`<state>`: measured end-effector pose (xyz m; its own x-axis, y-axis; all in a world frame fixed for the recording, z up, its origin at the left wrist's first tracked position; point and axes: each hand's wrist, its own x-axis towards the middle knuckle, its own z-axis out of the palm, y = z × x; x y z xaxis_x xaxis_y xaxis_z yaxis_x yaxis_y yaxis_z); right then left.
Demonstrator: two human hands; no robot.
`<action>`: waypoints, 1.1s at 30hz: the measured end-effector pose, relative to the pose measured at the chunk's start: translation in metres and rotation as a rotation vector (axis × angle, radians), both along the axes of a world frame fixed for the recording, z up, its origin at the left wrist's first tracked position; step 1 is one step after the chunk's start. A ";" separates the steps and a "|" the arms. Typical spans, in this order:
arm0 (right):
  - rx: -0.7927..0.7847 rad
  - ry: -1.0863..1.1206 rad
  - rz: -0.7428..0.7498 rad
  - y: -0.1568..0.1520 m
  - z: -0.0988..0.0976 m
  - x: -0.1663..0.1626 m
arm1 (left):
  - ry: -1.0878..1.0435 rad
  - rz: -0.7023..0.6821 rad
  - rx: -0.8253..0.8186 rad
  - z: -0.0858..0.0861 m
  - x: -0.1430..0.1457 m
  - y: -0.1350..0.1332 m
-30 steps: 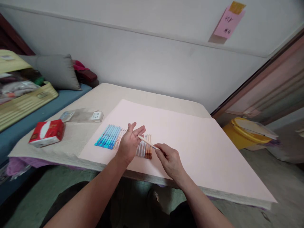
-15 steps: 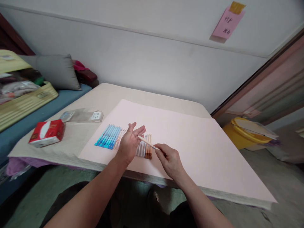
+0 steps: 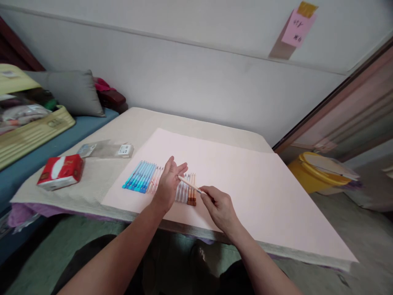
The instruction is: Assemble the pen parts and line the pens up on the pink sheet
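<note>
A row of pens lies on a large pale pink sheet [image 3: 245,180]: blue pens [image 3: 139,176] at the left, clear and orange pens [image 3: 189,192] at the right. My right hand [image 3: 218,207] pinches one pale orange pen [image 3: 188,184] by its end, its tip reaching the fingers of my left hand [image 3: 168,184]. The left hand is held palm up and open over the middle of the row, hiding some pens beneath it.
A red tissue pack [image 3: 60,171] and a clear plastic package [image 3: 106,150] lie on the beige table [image 3: 147,119] to the left. A bed with a grey pillow [image 3: 72,92] and a yellow basket [image 3: 30,133] stands further left. A yellow bucket [image 3: 310,170] sits on the floor at the right.
My left hand's fingers have shifted slightly, curling a little toward the pen tip. The right hand and its pen have stayed in place.
</note>
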<state>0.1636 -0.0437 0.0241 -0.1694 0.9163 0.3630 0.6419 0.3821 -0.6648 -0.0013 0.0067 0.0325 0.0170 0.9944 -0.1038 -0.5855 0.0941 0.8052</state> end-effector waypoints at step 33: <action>0.004 -0.010 -0.025 0.000 0.000 -0.001 | -0.135 0.015 -0.074 -0.001 0.002 0.002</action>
<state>0.1624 -0.0432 0.0237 -0.1500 0.9188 0.3650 0.6576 0.3684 -0.6571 0.0004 0.0087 0.0314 0.0213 0.9844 -0.1747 -0.6896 0.1410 0.7103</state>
